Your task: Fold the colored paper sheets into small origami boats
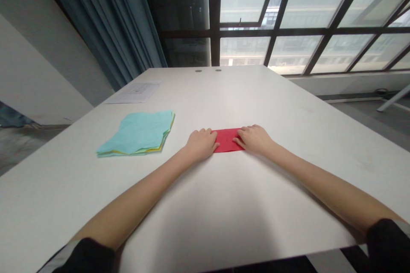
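A red cloth point(228, 140), folded into a small rectangle, lies flat on the white table in front of me. My left hand point(202, 143) grips its left end, fingers curled over the far edge and thumb near the front edge. At the opposite end my right hand point(254, 140) holds it the same way, with the thumb and fingers on the red surface. Both ends of the cloth are hidden under the hands. To the left of my left hand rests a loose stack of cloths point(142, 132), light teal on top with green and yellow edges showing beneath.
The white table point(224, 204) stretches away toward windows point(246, 49). A printed sheet of paper point(134, 92) lies at its far left, and two round grommets point(198, 71) sit by the far edge. A blue curtain point(109, 17) hangs behind on the left.
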Demonstrator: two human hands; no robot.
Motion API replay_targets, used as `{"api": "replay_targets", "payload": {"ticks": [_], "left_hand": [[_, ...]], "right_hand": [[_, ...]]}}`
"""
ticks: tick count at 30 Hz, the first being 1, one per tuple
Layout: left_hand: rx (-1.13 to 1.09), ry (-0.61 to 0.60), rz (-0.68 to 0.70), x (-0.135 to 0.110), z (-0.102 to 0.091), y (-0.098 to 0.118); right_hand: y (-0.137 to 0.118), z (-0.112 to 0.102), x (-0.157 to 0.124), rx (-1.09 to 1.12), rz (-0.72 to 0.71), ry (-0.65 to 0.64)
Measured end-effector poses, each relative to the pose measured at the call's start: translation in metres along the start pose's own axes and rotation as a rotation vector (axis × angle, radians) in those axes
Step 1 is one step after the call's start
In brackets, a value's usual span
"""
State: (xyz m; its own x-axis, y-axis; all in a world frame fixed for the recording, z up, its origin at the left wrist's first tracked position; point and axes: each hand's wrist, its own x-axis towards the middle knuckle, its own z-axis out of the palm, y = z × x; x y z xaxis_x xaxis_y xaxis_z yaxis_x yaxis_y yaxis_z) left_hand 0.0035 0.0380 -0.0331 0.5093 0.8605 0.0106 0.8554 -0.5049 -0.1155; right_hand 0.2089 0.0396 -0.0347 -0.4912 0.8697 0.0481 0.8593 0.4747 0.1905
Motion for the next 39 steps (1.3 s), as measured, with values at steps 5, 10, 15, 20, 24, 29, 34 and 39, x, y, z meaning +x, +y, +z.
{"api": "replay_targets", "payload": {"ticks": [5, 10, 15, 20, 24, 29, 34, 39], "left_hand": [[0.059, 0.088, -0.019, -0.002, 0.010, 0.017], [0.046, 0.159, -0.011, -0.001, 0.013, 0.020], [-0.025, 0.166, -0.002, 0.002, 0.019, 0.022], [-0.074, 0.083, 0.017, 0.004, 0.026, 0.020], [-0.148, 0.022, 0.020, 0.006, 0.029, 0.016], [-0.233, -0.033, 0.007, 0.008, 0.033, 0.012], [-0.264, -0.033, -0.010, 0.007, 0.037, 0.009], [-0.252, -0.043, -0.066, 0.003, 0.040, 0.001]], "right_hand": [[-0.015, 0.012, 0.004, -0.001, 0.029, 0.076], [-0.015, 0.019, 0.009, 0.119, -0.052, 0.109], [-0.011, 0.029, 0.010, 0.190, -0.057, 0.083], [-0.009, 0.036, 0.008, 0.208, -0.015, 0.045], [-0.008, 0.037, 0.009, 0.265, -0.018, -0.021], [-0.007, 0.036, 0.009, 0.351, -0.001, -0.091], [-0.005, 0.037, 0.008, 0.373, 0.008, -0.102], [0.001, 0.040, 0.006, 0.371, 0.016, -0.110]]}}
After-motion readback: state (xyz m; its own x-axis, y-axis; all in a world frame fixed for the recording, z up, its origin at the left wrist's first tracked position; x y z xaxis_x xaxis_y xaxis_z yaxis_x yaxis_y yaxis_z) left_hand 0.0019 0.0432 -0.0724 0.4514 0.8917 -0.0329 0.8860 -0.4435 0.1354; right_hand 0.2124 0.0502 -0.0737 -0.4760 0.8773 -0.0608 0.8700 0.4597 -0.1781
